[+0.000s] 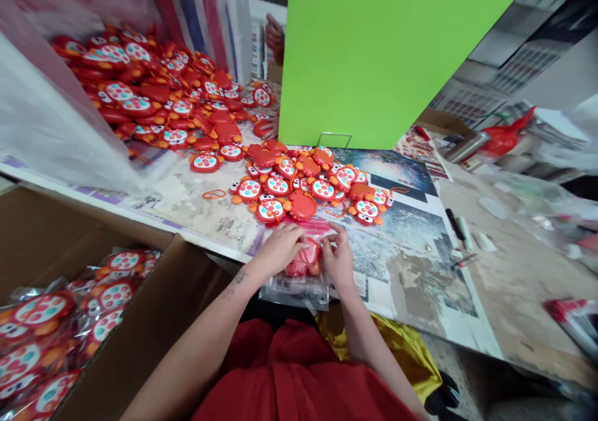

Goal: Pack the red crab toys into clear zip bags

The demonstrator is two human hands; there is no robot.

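At the near edge of the counter point(420, 271), both hands meet over one red crab toy point(304, 263) that sits inside a clear plastic bag point(299, 284). The left hand point(276, 250) lies over the toy's left side with its fingers curled onto the bag, and the right hand point(337, 259) pinches the bag's upper edge between thumb and fingertips. So both hands grasp the bag with the toy in it.

A likely slip: the film is slick and the bag hangs partly over the counter's edge, so a loose pinch could let the toy slide out toward the lap. The orange cord on the toy could also catch in the bag's mouth and crease it, though the cord cannot be made out here.

Just beyond the hands lies a small cluster of loose toys point(308, 187), some face up with dotted white bellies, some face down. Farther left is a much bigger heap of toys point(159, 97), partly against a sheet of clear plastic. At the near left an open cardboard box point(154, 321) holds bagged toys point(42, 340), piled loosely. A green panel point(374, 53) stands at the far side, and pens point(460, 225) lie to the right.
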